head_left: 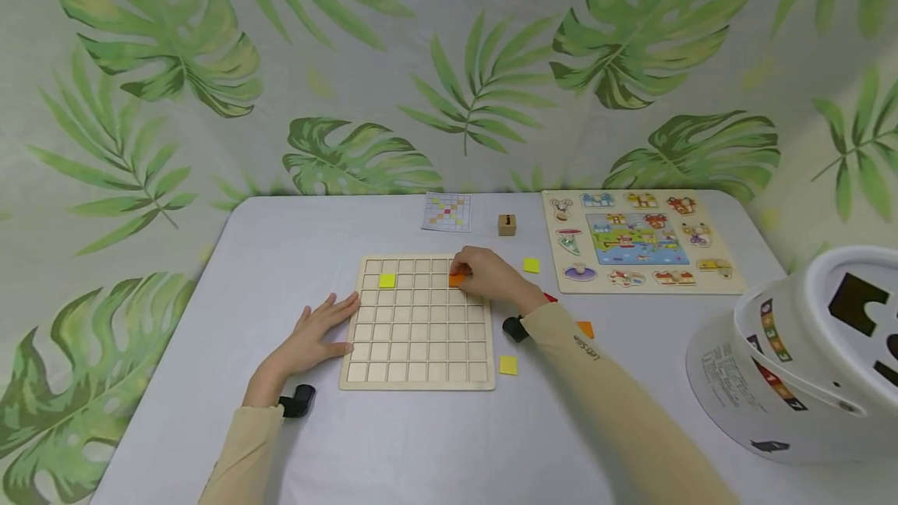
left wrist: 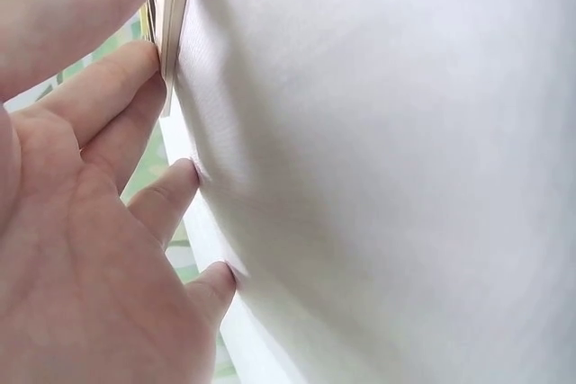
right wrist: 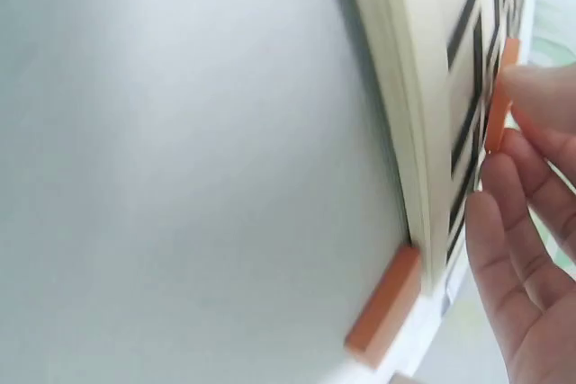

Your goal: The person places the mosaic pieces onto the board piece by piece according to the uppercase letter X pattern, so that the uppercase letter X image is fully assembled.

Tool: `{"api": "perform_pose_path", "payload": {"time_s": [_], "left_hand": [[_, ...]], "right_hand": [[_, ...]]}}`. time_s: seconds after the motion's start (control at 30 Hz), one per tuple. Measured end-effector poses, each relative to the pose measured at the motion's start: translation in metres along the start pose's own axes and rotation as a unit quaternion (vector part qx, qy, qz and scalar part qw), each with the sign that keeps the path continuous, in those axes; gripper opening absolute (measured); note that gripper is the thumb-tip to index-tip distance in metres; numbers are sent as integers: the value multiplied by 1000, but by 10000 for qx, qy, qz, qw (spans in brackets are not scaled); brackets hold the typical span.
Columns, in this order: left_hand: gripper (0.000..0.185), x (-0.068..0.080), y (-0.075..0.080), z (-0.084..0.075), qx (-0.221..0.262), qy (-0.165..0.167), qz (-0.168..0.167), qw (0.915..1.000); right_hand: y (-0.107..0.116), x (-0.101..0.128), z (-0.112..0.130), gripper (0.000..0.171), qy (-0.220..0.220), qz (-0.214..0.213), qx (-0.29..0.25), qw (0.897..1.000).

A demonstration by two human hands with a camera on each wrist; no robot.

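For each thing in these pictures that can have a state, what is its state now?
Wooden grid board: flat on table, mostly unfilled.
Yellow square tile: seated in a board cell.
Orange square tile: pinched over a cell.
Right hand: pinches the orange tile.
Left hand: fingers straight, touching the board's left edge.
Animal peg puzzle: pieces all seated.

Left hand [head_left: 312, 337] flat; right hand [head_left: 489, 277] pinching.

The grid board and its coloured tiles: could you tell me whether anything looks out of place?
Nothing looks damaged. The grid board lies square on the table; a yellow tile sits in a cell, and the right hand holds an orange tile at another.
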State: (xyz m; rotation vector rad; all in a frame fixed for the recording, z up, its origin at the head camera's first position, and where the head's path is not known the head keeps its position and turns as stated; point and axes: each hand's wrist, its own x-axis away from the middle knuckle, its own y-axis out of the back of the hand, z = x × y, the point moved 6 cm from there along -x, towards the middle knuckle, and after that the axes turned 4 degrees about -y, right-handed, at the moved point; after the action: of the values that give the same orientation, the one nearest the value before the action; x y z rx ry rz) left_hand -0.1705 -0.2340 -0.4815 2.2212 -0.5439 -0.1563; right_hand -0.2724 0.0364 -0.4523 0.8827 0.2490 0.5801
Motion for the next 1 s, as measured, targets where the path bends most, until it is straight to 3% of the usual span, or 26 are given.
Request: {"api": "perform_pose_path", "payload": {"time_s": [0.17,0.3,0.5,0.6,0.77,1.0], "left_hand": [[74,0,1,-1,-3,-29,-25,10000],[73,0,2,-3,-28,-61,-75,9999],[73,0,1,-4,-60,-71,-69,9999],[73,0,1,-4,-72,-37,-56,10000],[73,1,2,-5,-76,-35,-63,9999],[74,0,2,-2,-81,-16,-63,9999]], "right_hand": [[-3,-3,3,18,-109,46,239,9996],[1,1,-3,18,-170,2,21,9999],[29,23,-40,19,-652,-547,-664,9942],[43,39,-63,18,-1004,-757,-685,9897],[53,60,-89,20,-1654,-782,-641,9810],[58,67,-98,21,-1875,-723,-520,9782]]}}
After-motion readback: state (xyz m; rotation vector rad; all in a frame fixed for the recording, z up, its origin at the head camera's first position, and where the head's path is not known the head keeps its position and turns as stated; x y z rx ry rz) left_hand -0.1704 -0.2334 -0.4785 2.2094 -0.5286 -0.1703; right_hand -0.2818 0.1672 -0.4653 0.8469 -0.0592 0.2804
